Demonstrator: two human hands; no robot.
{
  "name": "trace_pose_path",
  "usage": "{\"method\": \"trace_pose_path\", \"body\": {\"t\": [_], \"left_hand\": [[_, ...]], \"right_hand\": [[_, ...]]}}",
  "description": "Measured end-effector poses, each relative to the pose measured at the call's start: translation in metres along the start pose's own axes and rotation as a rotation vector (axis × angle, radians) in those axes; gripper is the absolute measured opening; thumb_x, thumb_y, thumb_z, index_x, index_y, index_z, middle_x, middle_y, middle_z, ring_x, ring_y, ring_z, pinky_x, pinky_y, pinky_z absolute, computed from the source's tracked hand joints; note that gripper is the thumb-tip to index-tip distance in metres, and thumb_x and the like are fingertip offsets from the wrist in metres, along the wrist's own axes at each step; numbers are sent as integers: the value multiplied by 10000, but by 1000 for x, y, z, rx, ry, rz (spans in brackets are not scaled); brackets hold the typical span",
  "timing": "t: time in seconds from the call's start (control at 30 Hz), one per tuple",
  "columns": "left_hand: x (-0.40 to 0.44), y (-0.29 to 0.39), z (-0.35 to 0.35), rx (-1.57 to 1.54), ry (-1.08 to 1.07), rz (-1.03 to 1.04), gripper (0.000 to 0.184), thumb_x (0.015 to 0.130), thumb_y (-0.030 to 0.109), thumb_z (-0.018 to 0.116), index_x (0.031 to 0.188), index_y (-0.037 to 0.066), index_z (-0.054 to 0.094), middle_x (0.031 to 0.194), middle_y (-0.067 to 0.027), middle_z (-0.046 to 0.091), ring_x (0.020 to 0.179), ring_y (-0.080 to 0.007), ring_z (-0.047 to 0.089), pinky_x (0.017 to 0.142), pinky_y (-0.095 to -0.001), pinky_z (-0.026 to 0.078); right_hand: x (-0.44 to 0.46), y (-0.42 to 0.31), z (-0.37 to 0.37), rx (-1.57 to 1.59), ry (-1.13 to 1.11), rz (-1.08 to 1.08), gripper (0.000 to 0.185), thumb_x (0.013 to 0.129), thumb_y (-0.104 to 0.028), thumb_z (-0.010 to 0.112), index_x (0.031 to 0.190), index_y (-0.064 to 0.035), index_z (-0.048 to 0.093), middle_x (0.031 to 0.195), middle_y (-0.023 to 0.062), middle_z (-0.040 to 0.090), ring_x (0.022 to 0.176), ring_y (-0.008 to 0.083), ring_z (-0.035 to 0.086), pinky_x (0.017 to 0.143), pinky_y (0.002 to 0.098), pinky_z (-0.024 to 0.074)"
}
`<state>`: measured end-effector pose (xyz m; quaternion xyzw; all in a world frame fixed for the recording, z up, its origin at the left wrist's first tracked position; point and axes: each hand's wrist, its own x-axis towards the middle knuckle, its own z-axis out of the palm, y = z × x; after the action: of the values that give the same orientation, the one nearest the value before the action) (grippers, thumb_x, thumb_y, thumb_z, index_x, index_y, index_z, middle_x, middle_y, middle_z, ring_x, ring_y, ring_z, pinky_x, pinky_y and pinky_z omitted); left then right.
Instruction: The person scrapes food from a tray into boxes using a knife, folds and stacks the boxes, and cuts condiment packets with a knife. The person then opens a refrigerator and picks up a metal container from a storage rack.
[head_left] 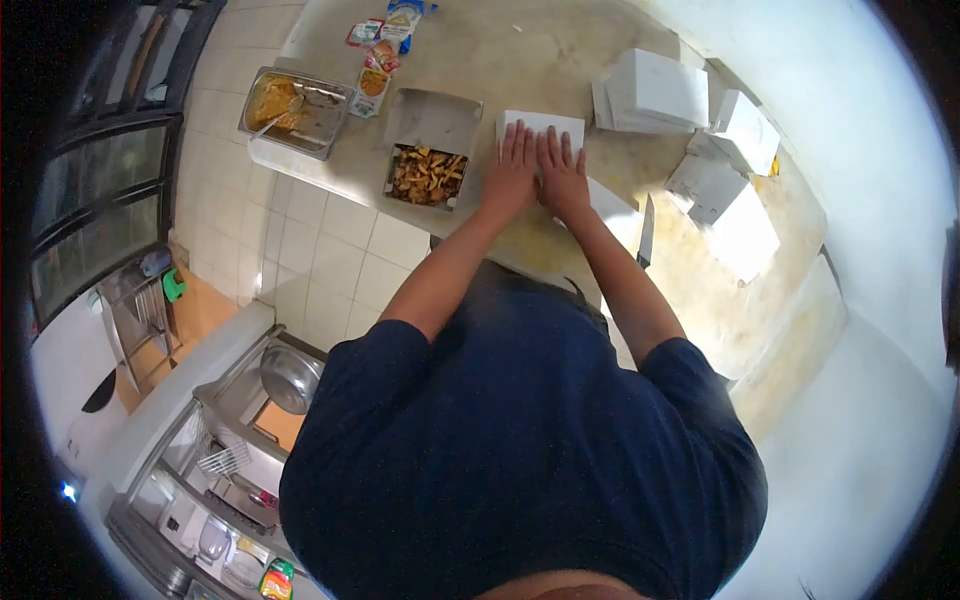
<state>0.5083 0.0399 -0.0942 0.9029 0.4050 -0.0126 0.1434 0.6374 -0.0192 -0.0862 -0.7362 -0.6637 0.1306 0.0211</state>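
Both of my hands lie side by side on a white card or box piece (545, 120) on the counter. My left hand (511, 170) rests flat on its left part, fingers stretched forward. Beside it, my right hand (562, 175) also lies flat with its fingers extended. Just left of them stands an open box (433, 118), its lid folded back, holding brown and yellow food pieces (428, 175). A white sheet (612, 212) lies to the right of my right hand, and a knife (647, 232) is past it.
A metal tray (335, 122) with orange food and a spoon sits at the counter's left edge, near several packets (371, 85). White boxes (655, 90) are stacked at the right, with more box pieces (745, 235) nearer. A metal bowl (290, 378) is on the lower-left shelf.
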Motion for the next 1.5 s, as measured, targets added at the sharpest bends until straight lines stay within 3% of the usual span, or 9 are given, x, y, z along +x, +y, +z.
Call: {"method": "trace_pose_path", "body": {"t": [0.23, 0.4, 0.53, 0.67, 0.77, 1.07, 1.33, 1.43, 1.5], "left_hand": [[15, -16, -2, -149, -202, 83, 908, 829, 250, 569, 1538, -33, 76, 1629, -185, -12, 1509, -343, 20, 1191, -521, 143], [60, -43, -1, -332, -444, 268, 624, 864, 215, 514, 1394, -88, 384, 1380, -273, 434, 1285, -368, 447, 1054, -476, 390], [52, -97, -117, -1250, -372, 96, 397, 853, 110, 491, 1192, -86, 561, 953, -251, 636, 877, -369, 655, 876, -459, 511], [55, -192, -120, -516, 322, -101, 456, 829, 121, 549, 1264, -14, 541, 1261, -263, 567, 1160, -378, 565, 946, -469, 449], [49, -236, -97, -201, 82, -155, 519, 823, 124, 554, 1325, 4, 503, 1283, -254, 550, 1144, -378, 566, 951, -469, 448], [-42, -264, -137, -779, -127, 135, 537, 769, 16, 641, 1293, 89, 546, 1134, -137, 529, 1002, -276, 598, 840, -382, 529], [-127, -281, -73, -672, -84, 512, 433, 787, 150, 748, 1182, 71, 591, 1100, -170, 507, 947, -339, 600, 808, -401, 527], [-122, -284, -55, -722, -39, 428, 458, 786, 217, 780, 1165, 31, 601, 1084, -178, 523, 966, -315, 611, 827, -384, 529], [-114, -271, -53, -887, -39, -19, 500, 780, 272, 800, 1140, -17, 608, 1046, -177, 571, 922, -281, 636, 799, -372, 537]], "right_hand": [[10, -19, 6, -117, -172, 58, 799, 915, -274, 521, 1562, -64, 102, 1629, 167, 68, 1487, 423, 84, 1145, 631, 168], [26, -15, 2, -17, -323, 125, 840, 876, -264, 570, 1558, -72, 119, 1629, 165, 25, 1484, 433, 67, 1144, 617, 207], [62, -27, -50, 324, -351, 347, 610, 854, -218, 591, 1400, 2, 430, 1377, 253, 508, 1250, 388, 533, 1007, 484, 460], [92, -85, -27, 889, 143, 282, 561, 834, -126, 603, 1357, 18, 459, 1246, 273, 583, 1141, 423, 584, 985, 472, 465], [107, -120, -7, 770, 196, 321, 600, 848, -103, 602, 1400, 11, 397, 1330, 280, 518, 1227, 437, 511, 1029, 474, 425], [23, -167, -36, 786, 304, 257, 532, 826, 55, 557, 1339, -51, 469, 1087, 198, 544, 895, 340, 576, 830, 397, 486], [-57, -200, 32, 543, 154, 207, 455, 786, 11, 625, 1225, -49, 519, 1374, 203, 467, 1256, 382, 478, 1032, 418, 437], [-54, -202, 44, 865, 58, 478, 403, 881, -167, 669, 1234, -47, 514, 1286, 197, 544, 1155, 327, 579, 913, 400, 526], [-36, -203, 45, 1122, 50, 716, 418, 909, -240, 671, 1238, -38, 511, 1181, 198, 593, 1062, 301, 625, 818, 388, 558]]}}
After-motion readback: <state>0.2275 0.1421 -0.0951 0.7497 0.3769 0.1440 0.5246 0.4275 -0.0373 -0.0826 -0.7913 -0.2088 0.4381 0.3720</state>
